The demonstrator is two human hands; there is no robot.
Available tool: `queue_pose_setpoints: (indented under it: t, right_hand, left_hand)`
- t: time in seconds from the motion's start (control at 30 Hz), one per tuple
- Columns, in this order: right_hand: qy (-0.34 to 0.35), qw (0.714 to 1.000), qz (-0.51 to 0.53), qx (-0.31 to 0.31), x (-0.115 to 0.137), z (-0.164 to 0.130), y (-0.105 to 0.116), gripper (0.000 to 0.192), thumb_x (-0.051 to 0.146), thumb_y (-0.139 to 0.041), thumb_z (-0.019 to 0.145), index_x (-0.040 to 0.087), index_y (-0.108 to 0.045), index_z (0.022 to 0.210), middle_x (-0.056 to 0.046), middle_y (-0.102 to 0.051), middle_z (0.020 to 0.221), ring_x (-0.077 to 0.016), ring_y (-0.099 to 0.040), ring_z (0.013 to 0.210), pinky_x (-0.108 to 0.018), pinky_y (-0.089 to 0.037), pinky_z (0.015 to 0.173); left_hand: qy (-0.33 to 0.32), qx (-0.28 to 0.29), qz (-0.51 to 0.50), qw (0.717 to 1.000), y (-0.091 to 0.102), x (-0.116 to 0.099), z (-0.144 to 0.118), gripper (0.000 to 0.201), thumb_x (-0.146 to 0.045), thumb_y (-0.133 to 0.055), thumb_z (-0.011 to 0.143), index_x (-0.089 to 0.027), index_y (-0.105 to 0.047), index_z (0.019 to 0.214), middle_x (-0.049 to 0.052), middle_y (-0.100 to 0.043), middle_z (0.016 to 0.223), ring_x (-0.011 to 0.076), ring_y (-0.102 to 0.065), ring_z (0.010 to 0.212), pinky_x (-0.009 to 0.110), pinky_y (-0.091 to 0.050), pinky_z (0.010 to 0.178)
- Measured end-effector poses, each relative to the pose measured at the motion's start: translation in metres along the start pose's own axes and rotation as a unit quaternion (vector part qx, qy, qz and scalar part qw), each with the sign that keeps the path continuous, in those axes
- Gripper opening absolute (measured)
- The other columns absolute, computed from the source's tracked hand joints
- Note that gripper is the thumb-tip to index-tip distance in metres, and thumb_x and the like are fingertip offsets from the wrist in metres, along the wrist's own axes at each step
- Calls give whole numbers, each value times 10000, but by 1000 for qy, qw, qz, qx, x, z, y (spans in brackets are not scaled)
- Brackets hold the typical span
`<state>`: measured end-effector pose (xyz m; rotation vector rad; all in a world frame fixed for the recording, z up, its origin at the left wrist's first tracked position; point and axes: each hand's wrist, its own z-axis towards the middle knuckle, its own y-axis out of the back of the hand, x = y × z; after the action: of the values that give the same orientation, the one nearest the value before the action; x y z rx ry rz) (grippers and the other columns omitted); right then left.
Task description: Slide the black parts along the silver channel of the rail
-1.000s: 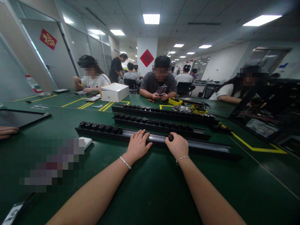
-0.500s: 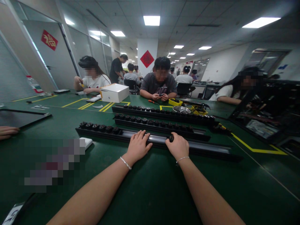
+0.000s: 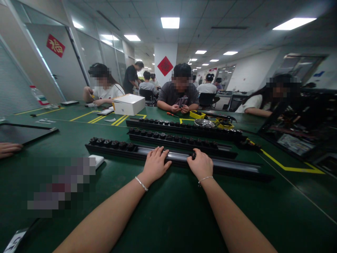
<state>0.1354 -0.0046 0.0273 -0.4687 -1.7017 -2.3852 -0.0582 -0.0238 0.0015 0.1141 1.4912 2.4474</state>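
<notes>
Almost nothing has shifted since the earlier frames: both hands sit where they were on the nearest rail, and the right one with its small black part has crept only a touch to the right.

Filling the lower two thirds of the frame, the green tabletop [image 3: 168, 211] carries yellow tape lines at upper left and far right. Across its middle lie three long black rails. The farthest rail [image 3: 184, 127] and the middle rail [image 3: 181, 140] are lined with dark round parts along their length. The nearest rail [image 3: 237, 168] has a row of such parts only at its left end [image 3: 110, 143]; the rest of its silvery channel is bare. Behind the rails, upper centre, a white box [image 3: 129, 104] stands left of a seated person whose hands are busy with a small item, and a yellow tray [image 3: 197, 114] and a metal bowl [image 3: 204, 122] lie just right of that person. Other people sit at upper left and upper right. A dark flat panel [image 3: 26, 131] lies at the left edge, with another person's hand [image 3: 9, 149] just below it.

At centre frame, the left hand [image 3: 155, 165] rests flat and relaxed, fingers spread over the nearest rail's channel. Just to its right, the right hand [image 3: 201, 164] is curled on the same rail, pinching a small black knob [image 3: 193, 154] at its fingertips, right on the channel. A small white block [image 3: 97, 160] lies near the rail's left end.
</notes>
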Motion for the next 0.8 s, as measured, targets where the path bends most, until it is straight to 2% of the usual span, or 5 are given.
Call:
queue_pose_setpoints:
  t: [0.3,0.57,0.8]
  right_hand:
    - [0,1000,2,0,-1,0,2,461,265,-434,775,159,-540,1211,-94,-652,1076,-230,-547,1052,-358,-356,911]
    - [-22,1000,-13,-2,-2,0,3,488,313,-449,768,158,-532,1223,-115,-640,1095,-263,-520,1108,-411,-326,942]
    - [-29,1000,-10,8,-1,0,8,486,302,-453,771,158,-526,1229,-116,-642,1082,-249,-536,1086,-385,-337,936]
  left_hand:
    - [-2,-2,2,1000,-1,1,0,470,-484,-407,881,-256,-480,1286,74,-472,1381,254,-392,1285,428,-323,1026]
    - [-1,-4,1,1000,-2,1,-1,468,-482,-416,879,-257,-483,1284,73,-475,1378,249,-398,1280,420,-330,1020]
    - [5,4,-3,1000,-1,0,0,469,-478,-418,879,-255,-483,1286,72,-467,1386,248,-383,1291,422,-315,1034]
